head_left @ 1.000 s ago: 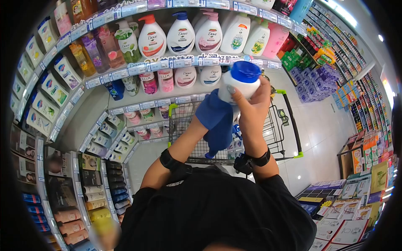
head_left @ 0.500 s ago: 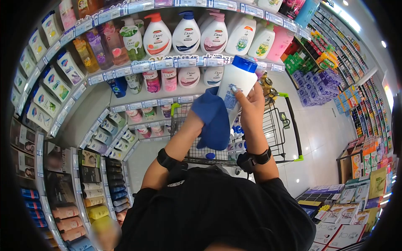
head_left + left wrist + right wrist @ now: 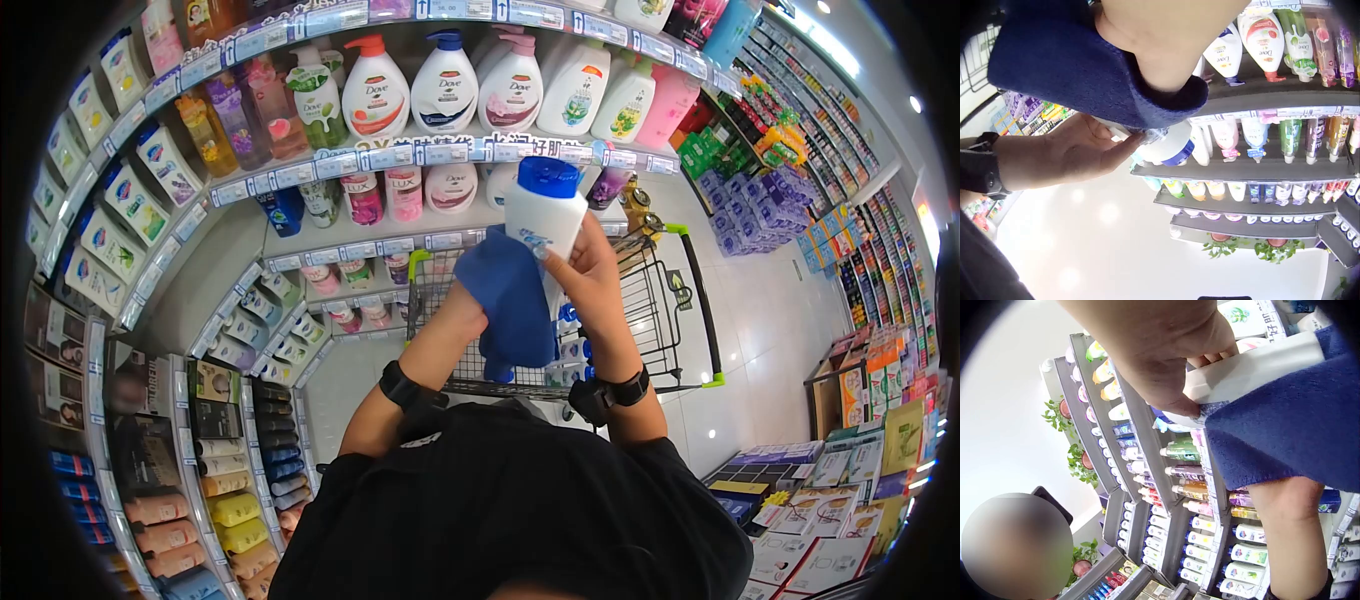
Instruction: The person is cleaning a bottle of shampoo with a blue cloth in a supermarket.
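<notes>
A white bottle [image 3: 540, 220] with a blue flip-top cap [image 3: 548, 176] is held up in front of the chest, cap end up and leaning slightly left. My right hand [image 3: 590, 275] grips its right side, the thumb across the front near the blue print. My left hand [image 3: 463, 312] is at the bottle's lower left, holding a dark blue cloth [image 3: 518, 315] against it. The cloth covers the left fingers and the bottle's lower part. In the right wrist view, the bottle's plain side [image 3: 1260, 365] shows between the right hand and the cloth.
Below the hands stands a wire shopping cart [image 3: 712, 320] with green corners, several blue-capped bottles [image 3: 570, 352] inside. Shelves [image 3: 230, 187] of pump bottles and body wash curve around the front and left. Purple packs [image 3: 755, 210] are stacked across the aisle; boxes [image 3: 825, 500] lie at lower right.
The bottle has turned and come down: its cap faced forward to me, then leaned right with the print showing, and now leans left. The cloth stays at its lower part, its folds shifted.
</notes>
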The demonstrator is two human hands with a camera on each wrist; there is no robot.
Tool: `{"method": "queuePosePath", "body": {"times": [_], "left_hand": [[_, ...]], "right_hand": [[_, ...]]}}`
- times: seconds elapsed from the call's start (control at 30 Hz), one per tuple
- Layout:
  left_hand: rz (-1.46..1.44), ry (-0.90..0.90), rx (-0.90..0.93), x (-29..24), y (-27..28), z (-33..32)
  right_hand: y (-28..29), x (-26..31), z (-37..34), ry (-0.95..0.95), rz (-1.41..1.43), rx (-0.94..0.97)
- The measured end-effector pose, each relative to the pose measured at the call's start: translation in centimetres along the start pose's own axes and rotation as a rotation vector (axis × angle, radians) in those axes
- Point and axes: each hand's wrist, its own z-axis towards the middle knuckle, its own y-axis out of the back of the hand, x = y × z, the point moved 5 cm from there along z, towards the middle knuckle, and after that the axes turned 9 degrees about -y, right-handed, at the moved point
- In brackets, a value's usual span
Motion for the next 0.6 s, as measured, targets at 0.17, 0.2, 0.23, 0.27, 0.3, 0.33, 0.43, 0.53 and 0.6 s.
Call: {"method": "queuePosePath", "body": {"times": [0.17, 0.2, 0.23, 0.27, 0.3, 0.33, 0.43, 0.53, 0.6], "left_hand": [[-0.105, 0.036, -0.097, 1.4, 2.1, 0.1], [-0.115, 0.054, -0.122, 1.9, 2.6, 0.2], [-0.132, 0.073, -0.134, 2.4, 3.1, 0.3], [-0.150, 0.093, -0.145, 2.9, 3.5, 0.4], [-0.170, 0.112, -0.155, 2.9, 3.1, 0.4], [-0.180, 0.145, -0.166, 3.0, 2.8, 0.4], [-0.215, 0.235, -0.211, 2.3, 1.1, -0.1], [-0.152, 0.252, -0.197, 2.7, 0.0, 0.7], [-0.033, 0.218, -0.152, 3.2, -0.7, 1.9]], "right_hand": [[0.7, -4.0, -1.1, -0.002, -0.155, 0.000], [0.7, -4.4, -1.6, 0.007, -0.200, 0.008], [0.7, -4.6, -2.0, 0.024, -0.246, -0.009], [0.6, -4.6, -2.4, 0.041, -0.293, -0.028], [0.6, -4.6, -2.8, 0.058, -0.342, -0.045], [0.6, -4.4, -3.0, 0.041, -0.362, -0.041], [0.7, -4.2, -3.5, 0.010, -0.487, -0.015], [1.8, -4.9, -4.4, 0.004, -0.317, -0.041], [2.9, -5.3, -4.8, 0.030, -0.219, -0.070]]}}
